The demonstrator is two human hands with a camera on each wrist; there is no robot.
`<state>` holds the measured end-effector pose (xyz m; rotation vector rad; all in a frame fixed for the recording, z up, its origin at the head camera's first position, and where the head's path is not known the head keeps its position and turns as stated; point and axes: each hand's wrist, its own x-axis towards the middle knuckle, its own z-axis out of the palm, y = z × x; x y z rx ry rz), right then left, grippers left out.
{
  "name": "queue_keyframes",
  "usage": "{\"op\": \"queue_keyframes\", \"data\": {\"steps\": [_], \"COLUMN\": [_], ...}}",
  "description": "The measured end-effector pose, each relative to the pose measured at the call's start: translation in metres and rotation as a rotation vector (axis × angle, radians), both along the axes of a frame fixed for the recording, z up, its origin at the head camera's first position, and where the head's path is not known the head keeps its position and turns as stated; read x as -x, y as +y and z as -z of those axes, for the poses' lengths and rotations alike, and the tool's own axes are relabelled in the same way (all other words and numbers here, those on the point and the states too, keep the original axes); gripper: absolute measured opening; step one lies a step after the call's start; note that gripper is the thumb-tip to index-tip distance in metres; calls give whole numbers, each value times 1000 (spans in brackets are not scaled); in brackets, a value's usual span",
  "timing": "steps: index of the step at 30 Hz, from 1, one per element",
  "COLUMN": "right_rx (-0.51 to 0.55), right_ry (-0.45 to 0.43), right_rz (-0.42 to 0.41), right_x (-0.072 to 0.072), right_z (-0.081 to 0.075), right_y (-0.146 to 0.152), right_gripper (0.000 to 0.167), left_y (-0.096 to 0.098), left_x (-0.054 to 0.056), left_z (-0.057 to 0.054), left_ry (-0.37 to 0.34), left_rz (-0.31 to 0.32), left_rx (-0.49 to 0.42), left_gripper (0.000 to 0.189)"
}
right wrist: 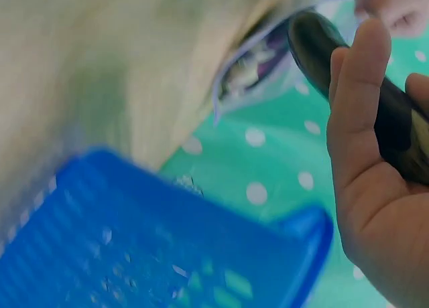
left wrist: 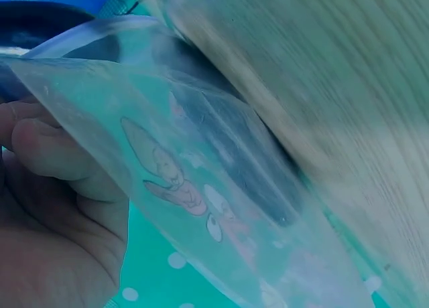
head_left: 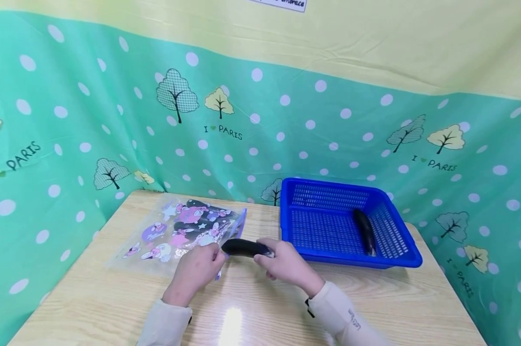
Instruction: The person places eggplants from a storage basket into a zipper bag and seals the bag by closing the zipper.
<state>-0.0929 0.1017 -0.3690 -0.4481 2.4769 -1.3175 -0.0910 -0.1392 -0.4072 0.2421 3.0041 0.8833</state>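
Note:
A dark purple eggplant (head_left: 243, 247) is in my right hand (head_left: 288, 264), gripped near its stem end. Its rounded tip is at the mouth of a clear plastic bag (head_left: 150, 235) printed with pink cartoon figures. My left hand (head_left: 197, 269) pinches the bag's edge at that mouth. Inside the bag lie dark long shapes that look like eggplants, one of them showing through the film in the left wrist view (left wrist: 248, 161). The right wrist view shows the held eggplant (right wrist: 314, 50) slanting toward the bag's opening, with thumb and fingers around it.
To the right stands a blue plastic basket (head_left: 329, 256) with perforated sides. Another eggplant (head_left: 364, 231) lies against its right wall. The light wooden table (head_left: 260, 312) is bounded by a green dotted curtain (head_left: 252, 158) behind and at both sides.

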Motion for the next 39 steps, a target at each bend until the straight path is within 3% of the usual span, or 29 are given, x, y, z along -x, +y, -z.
{"op": "queue_keyframes", "data": {"steps": [4,10,19,28,36,39], "right_rx": [34,123,88,-41,105,175], "right_ry": [-5,-109,-101,-122,-325,-403], "right_rz": [37,123,119,150,218,207], "right_x": [1,4,19,37,54,59], "right_z": [13,24,37,44,60,64], "right_y": [-13,-25,-36,-52,-68,-70], "right_gripper": [47,35,25,46,36,33], "left_y": [1,1,1,0,0,0], "left_x": [0,-1,3,2,-1,-2], "left_z": [0,-1,1,0,2,5], "left_ry": [-16,-43,-31,-18,-2,-17], "left_rz": [-1,3,12,18,34,49], "left_rx": [-1,-1,-9,-4,4,-4], "left_gripper": [25,23,25,26,26,26]}}
